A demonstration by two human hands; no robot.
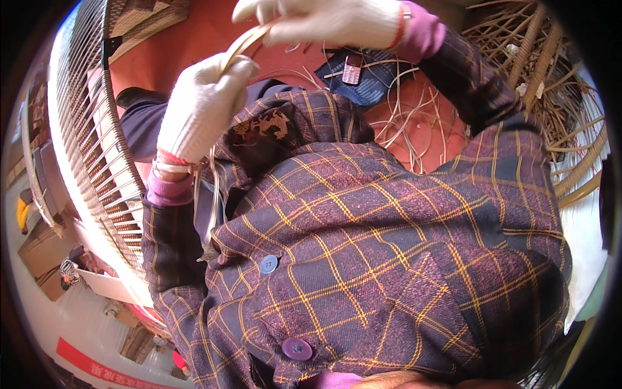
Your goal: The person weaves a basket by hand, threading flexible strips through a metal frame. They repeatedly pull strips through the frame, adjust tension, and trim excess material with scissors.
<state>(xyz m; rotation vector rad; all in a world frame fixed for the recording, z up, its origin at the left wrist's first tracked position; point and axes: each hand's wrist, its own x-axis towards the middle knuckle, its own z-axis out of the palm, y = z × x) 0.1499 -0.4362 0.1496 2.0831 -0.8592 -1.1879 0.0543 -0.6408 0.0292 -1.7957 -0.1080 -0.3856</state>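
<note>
Closed firmly around one end of a pale strip (242, 44), in the grip of the left hand (206, 97), gloved in white; at the strip's other end, beside the thumb of the right hand (334, 23), likewise gloved in white, its fingertips partly cut off by the upper edge; impossible to tell how tightly closed on the strip there; in between, a short, slightly bowed length in plain sight; just under the left wrist, a few hanging strips (216, 178) against the clothing; along both arms and across the body, a dark plaid coat (363, 227) with yellow lines, fastened with a blue button (269, 264) and a purple button (297, 349); left of the left hand, a large curved wicker lattice (71, 123); below the right hand in the view, on the red floor (201, 26), a dark blue packet (370, 92) with a small phone (352, 69) lying on it; around the packet, loose strips (421, 126) scattered in loops; at the far right, a tangled pile of brown canes (534, 71); at the far left, cardboard boxes (42, 253); lower down, a red banner (97, 366).
</note>
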